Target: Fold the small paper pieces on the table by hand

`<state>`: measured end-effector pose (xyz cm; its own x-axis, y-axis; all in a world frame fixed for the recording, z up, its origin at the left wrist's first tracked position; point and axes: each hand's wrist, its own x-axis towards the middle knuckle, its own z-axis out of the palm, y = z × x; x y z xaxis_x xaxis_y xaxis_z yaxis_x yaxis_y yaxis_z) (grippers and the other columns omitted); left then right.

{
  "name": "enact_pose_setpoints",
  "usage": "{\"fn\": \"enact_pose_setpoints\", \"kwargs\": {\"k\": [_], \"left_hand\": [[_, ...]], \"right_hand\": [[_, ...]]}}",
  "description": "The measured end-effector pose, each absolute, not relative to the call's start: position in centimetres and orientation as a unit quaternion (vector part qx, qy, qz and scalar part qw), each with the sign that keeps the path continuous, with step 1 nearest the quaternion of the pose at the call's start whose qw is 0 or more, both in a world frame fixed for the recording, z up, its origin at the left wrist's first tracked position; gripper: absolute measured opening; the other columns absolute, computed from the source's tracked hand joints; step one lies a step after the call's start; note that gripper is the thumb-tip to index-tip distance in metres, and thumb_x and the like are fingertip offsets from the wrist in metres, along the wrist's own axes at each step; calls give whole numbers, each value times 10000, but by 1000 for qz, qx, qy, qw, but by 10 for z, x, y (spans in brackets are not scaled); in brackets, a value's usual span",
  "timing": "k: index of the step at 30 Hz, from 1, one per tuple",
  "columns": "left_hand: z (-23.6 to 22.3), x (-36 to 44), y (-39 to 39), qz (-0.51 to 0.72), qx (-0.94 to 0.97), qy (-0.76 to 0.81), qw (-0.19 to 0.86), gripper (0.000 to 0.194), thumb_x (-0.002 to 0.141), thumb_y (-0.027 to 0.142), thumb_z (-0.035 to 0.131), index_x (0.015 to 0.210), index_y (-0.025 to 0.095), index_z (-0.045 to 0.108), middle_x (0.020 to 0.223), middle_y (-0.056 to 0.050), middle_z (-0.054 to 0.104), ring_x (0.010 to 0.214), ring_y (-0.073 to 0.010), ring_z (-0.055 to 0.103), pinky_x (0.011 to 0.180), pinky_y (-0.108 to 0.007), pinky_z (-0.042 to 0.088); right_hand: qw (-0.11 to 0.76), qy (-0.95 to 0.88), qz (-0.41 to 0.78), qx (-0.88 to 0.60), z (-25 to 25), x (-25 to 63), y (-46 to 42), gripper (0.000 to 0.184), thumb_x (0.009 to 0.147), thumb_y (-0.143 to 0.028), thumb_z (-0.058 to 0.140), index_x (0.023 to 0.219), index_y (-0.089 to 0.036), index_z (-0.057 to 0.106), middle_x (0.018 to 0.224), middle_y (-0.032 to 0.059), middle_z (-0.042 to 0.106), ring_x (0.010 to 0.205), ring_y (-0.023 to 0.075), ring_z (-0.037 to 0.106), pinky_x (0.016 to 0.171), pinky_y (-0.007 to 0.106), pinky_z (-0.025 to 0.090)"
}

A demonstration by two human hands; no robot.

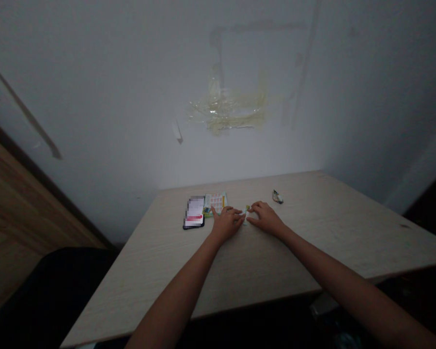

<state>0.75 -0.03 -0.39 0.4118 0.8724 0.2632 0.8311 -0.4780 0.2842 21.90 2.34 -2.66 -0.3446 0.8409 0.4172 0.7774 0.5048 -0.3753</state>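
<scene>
Both hands rest on the table around a small white piece with green and yellow on it (245,215); it looks like thin paper or a sticker, mostly covered by fingers. My left hand (228,223) lies palm down with its fingers stretched out and thumb apart, the fingertips touching the piece's left side. On the right side, the curled fingers and thumb of my right hand (266,219) grip the piece's edge. Just beyond my left hand lies a printed sheet or packet (217,201) with rows of small red marks, partly hidden by the fingers.
A phone (194,212) with a lit screen lies left of the printed sheet. A small crumpled wrapper (277,197) sits beyond my right hand. The pale wooden table (160,261) ends against a wall (131,97) with old tape (236,114). A dark chair-like shape (58,291) stands at left.
</scene>
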Motion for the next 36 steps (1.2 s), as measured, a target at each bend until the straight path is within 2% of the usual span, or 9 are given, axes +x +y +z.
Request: {"fn": "enact_pose_setpoints", "kwargs": {"k": [12, 20, 23, 28, 36], "left_hand": [[-1, 8, 0, 174, 839, 513, 46, 291, 978, 476, 453, 1137, 419, 691, 1305, 36, 654, 1290, -260, 451, 1062, -798, -66], [-7, 7, 1, 201, 838, 505, 50, 247, 961, 454, 504, 1119, 439, 692, 1290, 45, 662, 1276, -263, 462, 1041, -813, -73], [-7, 7, 1, 204, 835, 508, 50, 242, 953, 452, 520, 1127, 439, 688, 1289, 44, 662, 1278, -265, 460, 1045, -808, -80], [-5, 6, -1, 197, 838, 507, 43, 242, 927, 472, 559, 1127, 426, 687, 1287, 39, 658, 1275, -266, 462, 1054, -802, -82], [-2, 7, -3, 202, 835, 510, 48, 231, 905, 451, 599, 1105, 398, 701, 1261, 29, 673, 1270, -284, 463, 1034, -830, -50]], "right_hand": [[281, -825, 61, -486, -26, 220, 22, 479, 722, -467, 759, 1099, -187, 662, 1198, 118, 598, 1131, 257, 533, 994, 395, 421], [289, -826, 76, -478, -29, 223, 23, 502, 727, -489, 765, 1128, -201, 675, 1216, 122, 598, 1146, 264, 533, 995, 416, 420], [314, -820, 103, -468, -32, 227, 28, 433, 719, -454, 787, 1073, -216, 717, 1169, 107, 629, 1122, 258, 555, 991, 418, 431], [341, -819, 136, -441, -36, 232, 35, 145, 823, -311, 698, 933, -266, 782, 1072, 72, 669, 1040, 213, 602, 977, 372, 449], [330, -834, 99, -431, -42, 234, 36, 141, 842, -351, 686, 908, -294, 797, 1130, 74, 672, 1069, 232, 594, 973, 385, 446]]}}
